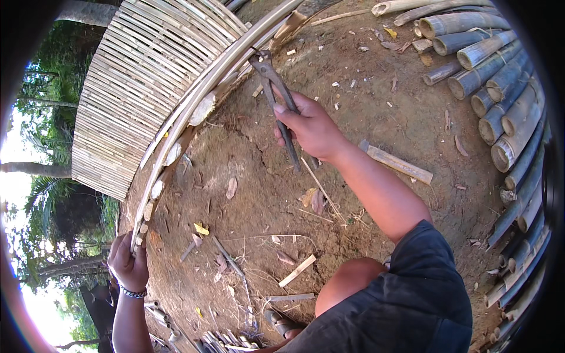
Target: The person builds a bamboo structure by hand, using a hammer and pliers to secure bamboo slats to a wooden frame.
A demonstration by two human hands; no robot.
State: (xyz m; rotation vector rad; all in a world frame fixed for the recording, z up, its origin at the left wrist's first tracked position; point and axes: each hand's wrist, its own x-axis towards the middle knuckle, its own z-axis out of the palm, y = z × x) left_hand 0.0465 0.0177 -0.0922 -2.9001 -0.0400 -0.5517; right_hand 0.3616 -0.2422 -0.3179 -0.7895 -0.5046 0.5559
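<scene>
At 8 o'clock in the view, the left hand (128, 266) had its fingers closed around the lower end of a long bamboo strip (232, 50); a chain bracelet (133, 293) circled that wrist. The strip bowed past 10 o'clock and up to 12. Just off centre toward 12 o'clock, the right hand (309, 126) gripped the dark metal pincers (266, 66), fingers wrapped around the handles, which stood slightly apart. The head of the pincers met or nearly met the strip's near edge at 12 o'clock; whether the jaws bit on anything could not be told.

Beyond the strip, between 10 and 11 o'clock, spread a slatted bamboo panel (159, 65). Cut bamboo poles (518, 141) lay stacked from 1 round to 4 o'clock. On the brown dirt ground (353, 76) a split bamboo offcut (400, 163) lay at 3 o'clock, near the right forearm, and a smaller piece (297, 270) at 6, above a sandalled foot (282, 320).
</scene>
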